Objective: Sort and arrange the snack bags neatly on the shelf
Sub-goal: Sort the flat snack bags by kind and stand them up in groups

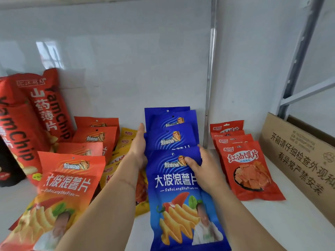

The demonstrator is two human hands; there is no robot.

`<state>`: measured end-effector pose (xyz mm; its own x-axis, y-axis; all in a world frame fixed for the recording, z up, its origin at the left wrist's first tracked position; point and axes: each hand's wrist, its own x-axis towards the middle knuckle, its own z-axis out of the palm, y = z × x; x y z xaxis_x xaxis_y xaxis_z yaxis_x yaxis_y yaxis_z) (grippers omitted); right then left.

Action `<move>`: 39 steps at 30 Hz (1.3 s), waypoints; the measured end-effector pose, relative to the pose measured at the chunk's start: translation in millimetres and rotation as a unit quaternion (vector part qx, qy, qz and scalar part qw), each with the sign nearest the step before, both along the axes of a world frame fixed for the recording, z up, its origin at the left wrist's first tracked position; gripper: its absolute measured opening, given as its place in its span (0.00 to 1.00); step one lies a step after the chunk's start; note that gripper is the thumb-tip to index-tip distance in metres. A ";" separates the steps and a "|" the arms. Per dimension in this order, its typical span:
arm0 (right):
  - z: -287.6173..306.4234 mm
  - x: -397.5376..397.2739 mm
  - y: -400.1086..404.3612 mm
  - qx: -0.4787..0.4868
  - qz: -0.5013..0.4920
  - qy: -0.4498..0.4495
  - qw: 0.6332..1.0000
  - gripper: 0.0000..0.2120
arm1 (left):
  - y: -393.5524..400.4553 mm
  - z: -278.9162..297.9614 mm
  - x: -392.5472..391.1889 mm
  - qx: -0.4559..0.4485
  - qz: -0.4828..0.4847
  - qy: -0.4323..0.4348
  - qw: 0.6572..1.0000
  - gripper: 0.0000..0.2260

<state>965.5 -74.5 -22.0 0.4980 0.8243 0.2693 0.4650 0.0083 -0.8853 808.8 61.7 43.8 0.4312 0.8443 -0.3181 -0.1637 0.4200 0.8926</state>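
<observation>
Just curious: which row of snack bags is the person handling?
The blue bags in the middle; both hands flank them. Orange, yellow and red rows lie untouched.

Single head view, close above the white shelf, facing forward-down toward its back wall.

Under your fingers the blue chip bags are smooth plastic film with a soft sheen, the printing bright and slick. Left of them, the orange chip bags show the same film, faintly crinkled, catching light along the creases. The tall red yam chip bags, further left, look glossier and puffed taut. Right of the blue bags, the red bun-slice packets are shiny plastic too. Beyond those, the cardboard box is matt brown paperboard, slightly rough. The shelf is smooth white, the wall panel behind it glossy, the upright post pale painted metal.
</observation>
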 end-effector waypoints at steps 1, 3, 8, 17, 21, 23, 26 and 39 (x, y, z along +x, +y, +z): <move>4.0 2.3 -2.4 0.007 -0.013 -0.008 1.000 0.22 | 2.0 2.2 3.7 -0.004 -0.023 -0.009 1.000 0.34; 8.5 9.0 -7.2 0.007 -0.040 -0.016 0.999 0.27 | 3.5 5.5 13.7 -0.003 -0.054 -0.010 0.998 0.37; 2.9 22.0 -12.8 -0.002 -0.083 -0.019 0.996 0.25 | -3.7 0.6 37.4 0.020 -0.043 0.009 0.999 0.35; 2.3 25.4 -8.8 0.019 -0.075 0.002 0.997 0.13 | -44.2 -30.7 20.8 0.078 -0.067 0.073 0.992 0.31; 15.7 32.3 0.3 0.033 -0.077 -0.026 0.996 0.16 | -49.0 -29.9 30.1 0.155 -0.023 0.062 0.986 0.24; 17.9 35.9 3.4 0.028 -0.083 -0.056 0.995 0.20 | -49.3 -29.8 35.2 0.208 -0.006 0.081 0.975 0.20; 9.2 33.9 1.0 0.016 -0.086 -0.079 0.993 0.24 | -47.7 -43.3 41.8 0.257 0.025 0.125 0.958 0.16; 14.8 37.8 -0.2 -0.018 -0.097 -0.060 0.993 0.33 | -56.6 -34.6 36.0 0.258 0.056 0.168 0.950 0.29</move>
